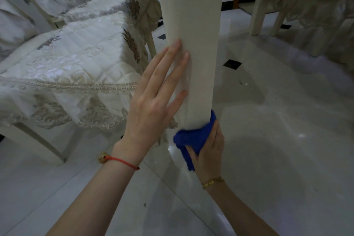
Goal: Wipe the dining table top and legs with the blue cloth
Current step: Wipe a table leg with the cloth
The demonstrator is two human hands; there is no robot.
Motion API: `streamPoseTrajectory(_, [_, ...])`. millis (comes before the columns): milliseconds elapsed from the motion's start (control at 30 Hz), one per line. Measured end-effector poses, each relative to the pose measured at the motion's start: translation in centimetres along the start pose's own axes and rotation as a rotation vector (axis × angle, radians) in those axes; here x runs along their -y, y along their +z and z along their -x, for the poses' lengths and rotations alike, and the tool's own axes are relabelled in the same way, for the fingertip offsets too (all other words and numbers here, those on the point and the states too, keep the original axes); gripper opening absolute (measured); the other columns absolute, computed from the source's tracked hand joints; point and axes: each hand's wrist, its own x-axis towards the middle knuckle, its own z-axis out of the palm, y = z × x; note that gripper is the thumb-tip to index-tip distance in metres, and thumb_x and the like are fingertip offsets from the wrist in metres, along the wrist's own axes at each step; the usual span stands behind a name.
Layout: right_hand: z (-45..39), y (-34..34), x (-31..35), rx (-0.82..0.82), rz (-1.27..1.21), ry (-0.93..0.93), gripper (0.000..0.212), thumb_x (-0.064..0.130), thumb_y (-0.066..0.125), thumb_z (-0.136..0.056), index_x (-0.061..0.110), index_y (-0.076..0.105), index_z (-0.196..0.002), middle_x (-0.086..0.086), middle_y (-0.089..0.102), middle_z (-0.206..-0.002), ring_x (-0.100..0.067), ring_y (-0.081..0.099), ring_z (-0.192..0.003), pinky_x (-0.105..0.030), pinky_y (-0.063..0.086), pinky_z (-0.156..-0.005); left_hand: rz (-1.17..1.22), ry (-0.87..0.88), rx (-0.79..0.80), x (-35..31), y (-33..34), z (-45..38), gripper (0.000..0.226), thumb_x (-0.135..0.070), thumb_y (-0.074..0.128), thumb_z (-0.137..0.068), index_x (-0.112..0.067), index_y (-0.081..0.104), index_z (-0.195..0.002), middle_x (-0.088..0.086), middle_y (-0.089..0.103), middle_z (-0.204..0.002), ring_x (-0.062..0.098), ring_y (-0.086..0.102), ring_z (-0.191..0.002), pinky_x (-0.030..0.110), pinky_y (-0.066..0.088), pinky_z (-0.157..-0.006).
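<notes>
Head view: right hand (207, 151) grips blue cloth (193, 137) against table leg (191, 44) — left hand (153, 101) fingers (168, 63) flat on it.

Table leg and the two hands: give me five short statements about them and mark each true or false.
1. The right hand holds the blue cloth against the table leg. True.
2. The left hand is curled in a tight grip round the leg. False: its fingers lie straight and flat against the leg.
3. The cloth sits low on the leg, below the left hand. True.
4. The red string bracelet is on the right wrist. False: it is on the left wrist; the right wears a gold bracelet.
5. The chair left of the leg has a bare wooden seat. False: an embroidered fabric cover drapes it.
</notes>
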Motion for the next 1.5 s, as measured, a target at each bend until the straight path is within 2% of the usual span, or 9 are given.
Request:
streamPoseTrajectory(133, [1.1, -0.5, -0.5, 0.111, -0.071, 0.09, 0.099, 0.062, 0.057, -0.078, 0.051, -0.015, -0.145, -0.007, 0.028, -0.153, -0.02, 0.031, -0.135, -0.052, 0.035, -0.111, 0.029, -0.009, -0.004, -0.1, 0.0, 0.0, 0.055, -0.011, 0.068, -0.091, 0.001, 0.043, -0.14, 0.012, 0.028, -0.15, 0.028, 0.031, -0.143, 0.036, 0.025, -0.122])
streamPoseTrajectory(267, [-2.9, -0.9, 3.4, -0.125, -0.04, -0.03, 0.098, 0.048, 0.074, -0.076, 0.018, 0.015, -0.149, -0.016, 0.041, -0.145, -0.029, 0.045, -0.127, -0.044, 0.038, -0.109, 0.07, -0.022, 0.017, -0.1, -0.1, 0.1, 0.056, -0.011, 0.067, -0.092, 0.001, 0.041, -0.14, 0.012, 0.025, -0.15, 0.03, 0.029, -0.143, 0.036, 0.024, -0.122])
streamPoseTrajectory(400, [-4.6, -1.3, 5.9, -0.265, -0.008, -0.102, 0.105, 0.047, 0.079, -0.074, 0.013, 0.014, -0.149, -0.016, 0.039, -0.146, -0.025, 0.042, -0.127, -0.03, 0.03, -0.11, 0.078, -0.024, 0.018, 0.0, 0.0, 0.0, 0.056, -0.01, 0.068, -0.091, 0.003, 0.042, -0.139, 0.013, 0.025, -0.149, 0.03, 0.03, -0.143, 0.04, 0.028, -0.121])
streamPoseTrajectory(800, [2.7, 0.8, -2.4, 0.152, -0.16, 0.164, 0.107, 0.057, 0.068, -0.073, 0.056, -0.014, -0.141, 0.015, 0.017, -0.148, -0.002, 0.02, -0.135, -0.035, 0.025, -0.114, 0.103, -0.04, 0.02, -0.3, -0.1, 0.0, 0.057, -0.011, 0.068, -0.091, 0.004, 0.042, -0.139, 0.013, 0.025, -0.149, 0.032, 0.03, -0.143, 0.039, 0.026, -0.121])
streamPoseTrajectory(933, [0.7, -0.2, -0.7, 0.107, -0.151, 0.077, 0.097, 0.063, 0.055, -0.076, 0.041, -0.007, -0.147, 0.013, 0.016, -0.151, 0.002, 0.018, -0.134, -0.029, 0.02, -0.113, 0.103, -0.057, 0.046, -0.4, -0.1, 0.0, 0.062, -0.016, 0.07, -0.09, 0.003, 0.039, -0.141, 0.014, 0.023, -0.151, 0.033, 0.027, -0.144, 0.039, 0.024, -0.122])
streamPoseTrajectory(1033, [-1.9, -1.0, 1.9, -0.024, -0.176, -0.032, 0.092, 0.065, 0.055, -0.081, 0.019, 0.014, -0.15, -0.005, 0.03, -0.153, -0.02, 0.036, -0.135, -0.035, 0.03, -0.113, 0.093, -0.061, 0.047, -0.5, -0.1, 0.0, 0.063, -0.014, 0.07, -0.09, 0.004, 0.039, -0.141, 0.015, 0.023, -0.151, 0.033, 0.027, -0.144, 0.038, 0.023, -0.123])
streamPoseTrajectory(1200, [-3.3, -1.2, 4.3, -0.178, -0.168, -0.052, 0.083, 0.064, 0.042, -0.089, 0.013, 0.016, -0.15, 0.008, 0.025, -0.149, -0.013, 0.035, -0.131, -0.025, 0.028, -0.112, 0.103, -0.065, 0.064, -0.6, -0.3, 0.0, 0.063, -0.014, 0.07, -0.09, 0.005, 0.038, -0.142, 0.013, 0.02, -0.151, 0.033, 0.025, -0.145, 0.038, 0.022, -0.123])
streamPoseTrajectory(1333, [-0.2, 0.3, 0.7, -0.038, -0.141, 0.07, 0.089, 0.064, 0.055, -0.082, 0.032, 0.008, -0.15, 0.014, 0.022, -0.149, -0.002, 0.026, -0.132, -0.024, 0.023, -0.113, 0.089, -0.056, 0.063, -0.5, -0.3, 0.1, 0.063, -0.014, 0.069, -0.09, 0.004, 0.038, -0.142, 0.012, 0.02, -0.152, 0.032, 0.025, -0.146, 0.037, 0.02, -0.124])
streamPoseTrajectory(1500, [4.1, 1.1, -4.4, 0.225, -0.113, 0.271, 0.097, 0.028, 0.075, -0.078, 0.041, 0.007, -0.147, 0.005, 0.031, -0.152, -0.016, 0.036, -0.134, -0.045, 0.035, -0.112, 0.095, -0.061, 0.059, -0.7, -0.3, 0.3, 0.064, -0.015, 0.069, -0.09, 0.003, 0.037, -0.143, 0.011, 0.019, -0.152, 0.032, 0.025, -0.146, 0.04, 0.023, -0.123])
